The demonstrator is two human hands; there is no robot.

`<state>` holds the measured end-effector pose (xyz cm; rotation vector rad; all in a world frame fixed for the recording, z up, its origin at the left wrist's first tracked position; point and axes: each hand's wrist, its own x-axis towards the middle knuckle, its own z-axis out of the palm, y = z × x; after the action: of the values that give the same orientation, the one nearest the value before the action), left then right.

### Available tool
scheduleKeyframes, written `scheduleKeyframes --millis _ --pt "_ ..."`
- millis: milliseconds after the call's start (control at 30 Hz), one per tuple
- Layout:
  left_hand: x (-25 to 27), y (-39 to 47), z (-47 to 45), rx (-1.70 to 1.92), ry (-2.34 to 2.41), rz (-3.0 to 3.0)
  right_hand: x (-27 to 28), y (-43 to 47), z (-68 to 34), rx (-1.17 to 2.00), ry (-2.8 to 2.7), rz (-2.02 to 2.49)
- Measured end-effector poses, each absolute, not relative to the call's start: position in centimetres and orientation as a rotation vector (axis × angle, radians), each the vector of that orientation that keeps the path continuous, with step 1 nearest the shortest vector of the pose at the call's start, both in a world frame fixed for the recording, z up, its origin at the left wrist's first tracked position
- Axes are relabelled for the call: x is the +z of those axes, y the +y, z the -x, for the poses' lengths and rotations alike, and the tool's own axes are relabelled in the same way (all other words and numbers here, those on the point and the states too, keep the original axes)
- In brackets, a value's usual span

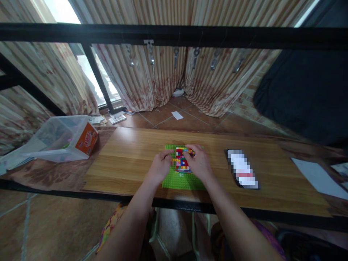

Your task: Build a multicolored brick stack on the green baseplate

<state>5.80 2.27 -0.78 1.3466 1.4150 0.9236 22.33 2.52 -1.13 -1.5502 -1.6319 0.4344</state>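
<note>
A green studded baseplate (174,183) lies on the wooden board, and a multicoloured structure of toy bricks (182,166) is built up on it. My left hand (161,167) is at the structure's left side, its fingers pinched at a narrow yellow toy brick (174,160) that reaches toward the other bricks. Across the structure's upper right corner curl the thumb and fingers of my right hand (200,163), closed on the bricks there. Small yellow and dark bits show between these fingers, but my hand partly covers them.
A phone (243,170) with a blurred screen lies right of the baseplate on the wooden board (122,163). To the left stands a clear plastic bin (59,141) with an orange label. White paper (318,177) rests at the right. A black metal bar (174,35) with hanging clips crosses above.
</note>
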Motion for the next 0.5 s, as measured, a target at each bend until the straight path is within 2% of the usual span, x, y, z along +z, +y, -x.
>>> scheduleKeyframes --millis 500 --pt "0.04 1.75 -6.49 0.858 1.292 -1.4 -1.27 2.54 -22.04 0.432 -1.587 1.532"
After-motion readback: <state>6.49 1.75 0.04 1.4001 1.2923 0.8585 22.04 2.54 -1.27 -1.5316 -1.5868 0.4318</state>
